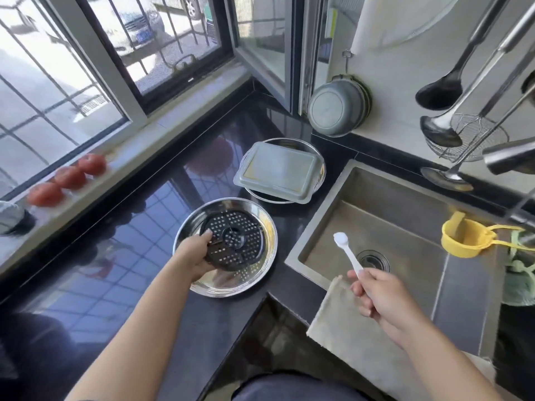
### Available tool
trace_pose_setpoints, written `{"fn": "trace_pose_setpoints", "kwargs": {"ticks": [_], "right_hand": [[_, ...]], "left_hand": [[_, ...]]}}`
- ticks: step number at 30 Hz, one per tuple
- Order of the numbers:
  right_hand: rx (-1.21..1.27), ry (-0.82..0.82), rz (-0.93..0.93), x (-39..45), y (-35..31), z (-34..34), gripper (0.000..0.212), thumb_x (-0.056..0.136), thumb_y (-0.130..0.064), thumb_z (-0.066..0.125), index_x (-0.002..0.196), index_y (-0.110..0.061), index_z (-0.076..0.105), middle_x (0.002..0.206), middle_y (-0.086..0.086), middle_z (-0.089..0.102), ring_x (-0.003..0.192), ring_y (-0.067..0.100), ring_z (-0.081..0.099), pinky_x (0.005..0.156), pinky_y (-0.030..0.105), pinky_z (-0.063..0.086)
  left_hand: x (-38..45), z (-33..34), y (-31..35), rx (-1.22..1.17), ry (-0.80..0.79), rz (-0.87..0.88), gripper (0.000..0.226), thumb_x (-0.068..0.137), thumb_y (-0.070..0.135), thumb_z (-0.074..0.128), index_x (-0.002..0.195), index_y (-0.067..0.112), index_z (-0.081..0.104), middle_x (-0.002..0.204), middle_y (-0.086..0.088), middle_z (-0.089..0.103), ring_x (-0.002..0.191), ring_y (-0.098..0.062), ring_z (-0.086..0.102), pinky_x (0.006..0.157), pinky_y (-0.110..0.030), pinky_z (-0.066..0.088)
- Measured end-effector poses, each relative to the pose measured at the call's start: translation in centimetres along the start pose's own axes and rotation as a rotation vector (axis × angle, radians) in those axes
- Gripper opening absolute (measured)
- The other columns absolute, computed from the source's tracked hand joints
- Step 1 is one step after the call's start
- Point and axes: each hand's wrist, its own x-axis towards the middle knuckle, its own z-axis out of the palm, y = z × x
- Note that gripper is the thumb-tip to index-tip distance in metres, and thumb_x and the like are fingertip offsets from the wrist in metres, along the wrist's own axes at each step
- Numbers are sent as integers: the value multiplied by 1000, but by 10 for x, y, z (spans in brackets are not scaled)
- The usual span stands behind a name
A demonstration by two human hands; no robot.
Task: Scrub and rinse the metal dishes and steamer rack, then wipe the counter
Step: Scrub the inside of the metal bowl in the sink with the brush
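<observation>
A round metal dish (262, 224) sits on the black counter (121, 256) left of the sink. Inside it lies a dark perforated steamer rack (236, 238), tilted up at its near edge where my left hand (197, 253) grips it. My right hand (379, 296) pinches the handle of a small white spoon (347, 250) heaped with white powder, held over the sink (385, 209). Farther back, a rectangular metal tray (278, 170) lies upside down on another round metal dish (318, 160).
A beige cloth (341, 322) hangs over the sink's front edge. A yellow strainer (463, 235) hangs at the sink's right side. Ladles (443, 91) and a wire skimmer (474, 134) hang on the wall, with a grey basin (335, 107) beside them. Three tomatoes (69, 176) sit on the windowsill.
</observation>
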Motion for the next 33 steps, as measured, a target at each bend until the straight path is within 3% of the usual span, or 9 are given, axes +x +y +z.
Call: {"fn": "trace_pose_setpoints", "kwargs": {"ticks": [5, 9, 12, 14, 17, 20, 23, 30, 33], "right_hand": [[16, 5, 21, 6, -1, -1, 27, 109, -10, 41, 104, 2, 64, 66, 5, 49, 44, 12, 33, 43, 27, 31], [25, 32, 32, 9, -3, -5, 26, 109, -10, 41, 106, 1, 64, 65, 4, 49, 44, 12, 34, 40, 25, 34], [32, 59, 31, 6, -7, -10, 25, 109, -10, 41, 106, 1, 64, 63, 4, 50, 43, 12, 34, 41, 25, 33], [23, 79, 26, 3, -9, -14, 25, 109, -10, 41, 105, 1, 64, 63, 4, 50, 43, 12, 34, 43, 26, 33], [-2, 111, 17, -1, -9, -19, 26, 109, -11, 41, 104, 0, 64, 64, 4, 51, 43, 13, 34, 45, 27, 32], [-13, 125, 8, -3, -7, -24, 27, 109, -11, 40, 104, 1, 63, 63, 4, 50, 42, 13, 34, 47, 29, 30], [-16, 137, 3, -4, -4, -28, 27, 109, -11, 39, 104, 2, 63, 61, 3, 51, 42, 14, 35, 48, 30, 29], [6, 104, 19, 0, 12, -26, 26, 109, -11, 40, 104, 1, 63, 60, 3, 51, 42, 13, 35, 48, 29, 29], [-27, 54, 44, 5, 16, -13, 26, 109, -11, 41, 104, 0, 63, 61, 3, 51, 41, 13, 36, 47, 28, 29]], "left_hand": [[-38, -26, -4, -251, -12, 16, 27, 113, 21, 36, 115, 4, 57, 110, -19, 69, 100, -34, 67, 79, -59, 53], [-39, -13, 0, -377, -101, 0, 24, 112, 11, 36, 119, -1, 55, 114, -23, 69, 105, -38, 67, 62, -52, 63], [-18, 29, 18, -444, -212, -11, 28, 111, 5, 34, 133, -6, 47, 121, -28, 64, 108, -41, 64, 81, -52, 59], [2, 68, 33, -409, -224, 18, 32, 109, 1, 36, 138, -10, 44, 121, -29, 64, 103, -39, 65, 82, -47, 58], [24, 125, 53, -300, -209, 106, 34, 102, -10, 46, 136, -15, 45, 117, -30, 64, 91, -36, 69, 55, -38, 62], [48, 161, 58, -201, -142, 144, 38, 94, -18, 55, 131, -13, 50, 127, -29, 62, 100, -36, 68, 67, -36, 64], [61, 169, 57, -59, -121, 147, 28, 94, -15, 58, 122, -9, 58, 125, -20, 64, 88, -23, 67, 58, -25, 60], [2, 83, 18, 25, -216, 121, 22, 106, 7, 48, 125, 0, 58, 115, -21, 61, 95, -27, 65, 87, -34, 55], [-35, 12, -18, 154, 75, 270, 17, 101, -3, 56, 115, 1, 64, 100, -19, 69, 88, -31, 67, 84, -37, 58]]}}
